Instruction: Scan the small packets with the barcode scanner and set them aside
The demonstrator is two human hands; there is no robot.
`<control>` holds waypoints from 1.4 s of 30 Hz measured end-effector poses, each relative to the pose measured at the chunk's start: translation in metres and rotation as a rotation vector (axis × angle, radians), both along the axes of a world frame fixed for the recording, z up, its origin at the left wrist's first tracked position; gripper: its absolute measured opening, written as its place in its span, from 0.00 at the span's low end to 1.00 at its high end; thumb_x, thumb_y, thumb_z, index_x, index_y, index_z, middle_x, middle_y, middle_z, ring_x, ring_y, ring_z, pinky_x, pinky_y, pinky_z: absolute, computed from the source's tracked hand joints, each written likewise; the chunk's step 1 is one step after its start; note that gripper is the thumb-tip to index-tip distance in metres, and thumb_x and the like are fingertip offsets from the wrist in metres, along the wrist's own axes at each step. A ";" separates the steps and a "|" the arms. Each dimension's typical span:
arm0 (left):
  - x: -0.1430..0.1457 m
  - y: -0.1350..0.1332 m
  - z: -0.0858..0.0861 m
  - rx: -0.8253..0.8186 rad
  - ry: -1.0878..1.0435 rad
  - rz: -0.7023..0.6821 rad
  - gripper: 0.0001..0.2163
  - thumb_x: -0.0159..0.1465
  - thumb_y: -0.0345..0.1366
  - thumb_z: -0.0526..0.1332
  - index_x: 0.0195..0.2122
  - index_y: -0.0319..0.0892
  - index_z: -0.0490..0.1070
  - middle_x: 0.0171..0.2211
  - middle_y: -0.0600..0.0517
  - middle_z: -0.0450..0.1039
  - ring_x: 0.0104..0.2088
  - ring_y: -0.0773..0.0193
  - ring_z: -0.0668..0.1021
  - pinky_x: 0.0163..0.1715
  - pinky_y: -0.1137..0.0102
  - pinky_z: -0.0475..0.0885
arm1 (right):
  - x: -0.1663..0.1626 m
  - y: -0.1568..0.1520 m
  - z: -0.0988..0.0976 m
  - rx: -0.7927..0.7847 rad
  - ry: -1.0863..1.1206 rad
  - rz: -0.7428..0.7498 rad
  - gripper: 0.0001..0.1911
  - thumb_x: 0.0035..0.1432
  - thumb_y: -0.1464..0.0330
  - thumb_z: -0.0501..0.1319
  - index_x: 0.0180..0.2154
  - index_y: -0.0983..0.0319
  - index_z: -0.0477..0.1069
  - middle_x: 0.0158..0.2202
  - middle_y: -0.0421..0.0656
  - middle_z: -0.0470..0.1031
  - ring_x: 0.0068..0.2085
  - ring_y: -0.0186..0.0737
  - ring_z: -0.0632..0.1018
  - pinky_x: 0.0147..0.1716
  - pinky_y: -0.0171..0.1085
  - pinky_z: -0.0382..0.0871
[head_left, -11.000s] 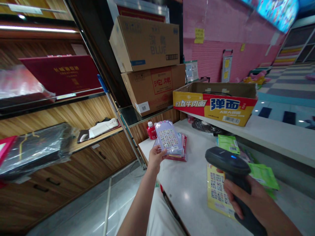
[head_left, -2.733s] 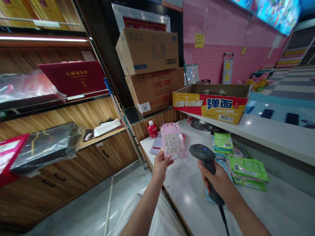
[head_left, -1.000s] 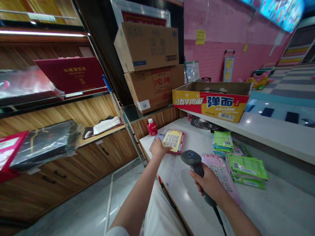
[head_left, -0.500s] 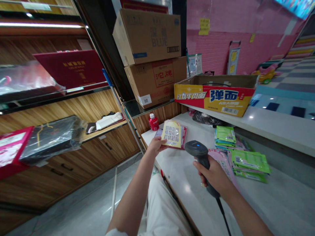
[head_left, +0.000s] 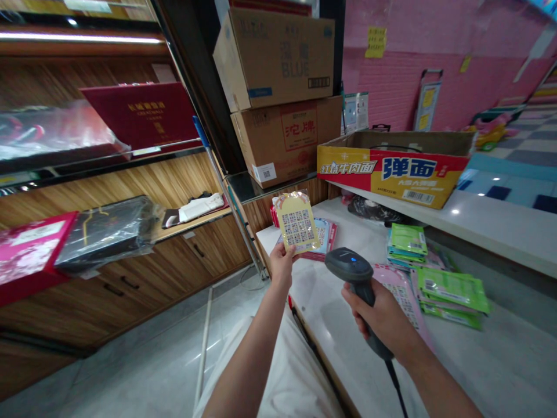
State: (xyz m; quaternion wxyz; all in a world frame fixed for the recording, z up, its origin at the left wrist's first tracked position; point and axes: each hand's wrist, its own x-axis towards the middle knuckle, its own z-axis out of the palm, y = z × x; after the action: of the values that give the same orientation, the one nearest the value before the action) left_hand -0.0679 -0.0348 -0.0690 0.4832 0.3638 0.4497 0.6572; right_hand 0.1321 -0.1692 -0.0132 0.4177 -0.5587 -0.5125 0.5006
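Observation:
Between the thumb and fingers of my left hand [head_left: 282, 262] is a yellow packet [head_left: 297, 223] in clear wrap, its face printed with rows of small pictures. It is raised and tilted, partly covering a stack of packets [head_left: 324, 235] with red and blue covers on the white counter. My right hand [head_left: 379, 316] is wrapped round the handle of a dark grey barcode scanner [head_left: 349, 266], whose blue light shows on top and whose cable hangs down. A pink packet [head_left: 402, 296] lies on the counter behind that hand. The red bottle is mostly hidden behind the yellow packet.
Piles of green packets [head_left: 452, 288] lie at the right of the counter [head_left: 322, 313]. On the ledge behind stands an open noodle carton [head_left: 391, 174]. Two stacked cardboard boxes [head_left: 282, 58] stand at the back, and wooden shelves [head_left: 183, 264] with gift boxes line the left.
My left hand has lifted the yellow packet off the stack and tilted it up, uncovering a blue cover beneath. My right hand holds the scanner about as before. The view has shifted slightly.

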 end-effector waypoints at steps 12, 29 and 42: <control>0.004 -0.003 -0.001 -0.009 0.053 0.063 0.16 0.49 0.39 0.68 0.37 0.37 0.74 0.36 0.46 0.78 0.34 0.60 0.79 0.36 0.64 0.76 | -0.002 -0.002 0.007 -0.021 0.037 0.018 0.16 0.54 0.55 0.60 0.35 0.59 0.62 0.16 0.29 0.63 0.13 0.30 0.65 0.11 0.30 0.61; 0.013 -0.017 0.005 -0.030 0.037 -0.045 0.18 0.50 0.41 0.68 0.39 0.37 0.71 0.38 0.46 0.78 0.35 0.61 0.80 0.38 0.64 0.76 | 0.002 0.003 0.003 -0.038 0.075 -0.033 0.17 0.53 0.53 0.61 0.35 0.59 0.63 0.15 0.29 0.64 0.14 0.30 0.66 0.11 0.29 0.62; 0.058 -0.083 -0.008 -0.389 0.086 -0.485 0.22 0.44 0.40 0.72 0.36 0.41 0.65 0.31 0.48 0.77 0.28 0.60 0.79 0.27 0.68 0.74 | 0.060 0.016 0.026 0.119 0.237 -0.402 0.21 0.45 0.53 0.69 0.33 0.60 0.66 0.17 0.32 0.66 0.13 0.28 0.65 0.10 0.29 0.62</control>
State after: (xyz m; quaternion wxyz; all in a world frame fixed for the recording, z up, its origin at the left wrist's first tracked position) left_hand -0.0095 -0.1180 -0.0774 0.6669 0.3888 0.4871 0.4084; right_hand 0.1920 -0.1531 0.0125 0.5984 -0.5614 -0.3671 0.4382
